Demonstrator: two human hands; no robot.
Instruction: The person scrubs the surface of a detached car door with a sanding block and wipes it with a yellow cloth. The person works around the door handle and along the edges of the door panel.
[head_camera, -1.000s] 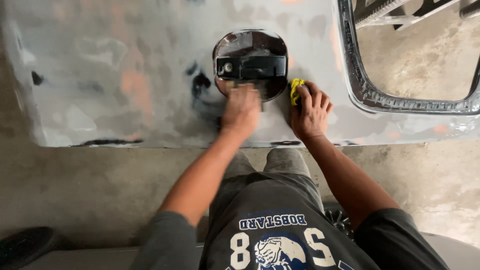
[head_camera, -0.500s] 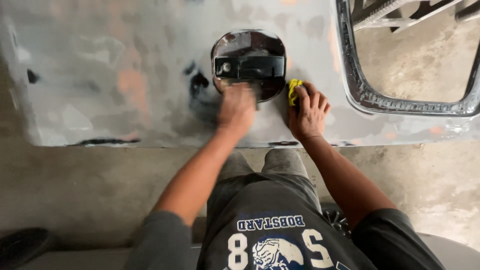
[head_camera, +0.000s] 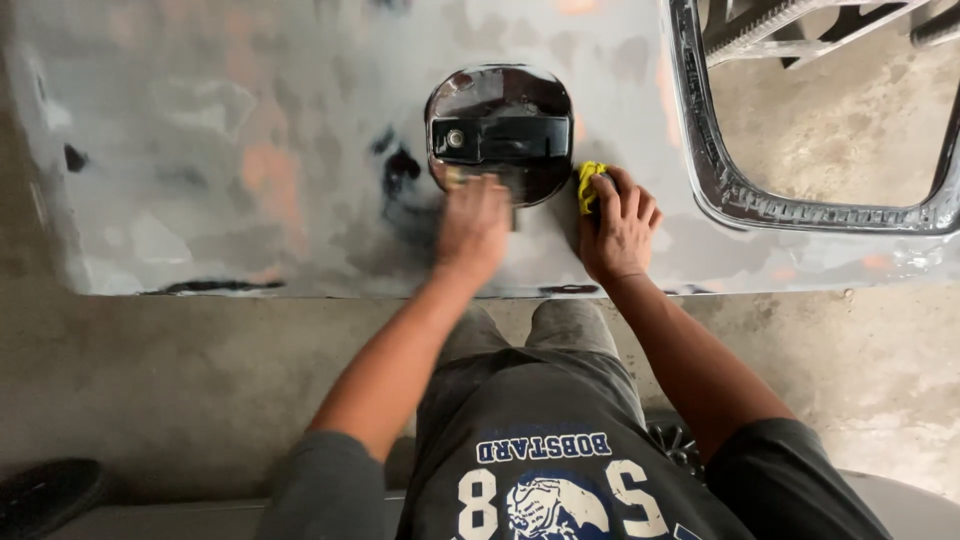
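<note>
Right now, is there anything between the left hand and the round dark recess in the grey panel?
Nothing visible stands between them. The left hand is blurred and lies against the grey panel at the lower edge of the round dark recess. The right hand presses a yellow cloth beside the recess, off to the side.

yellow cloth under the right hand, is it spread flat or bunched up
Bunched up. The yellow cloth is a crumpled wad, mostly covered by the right hand pressing it on the grey panel; only a small part shows.
</note>
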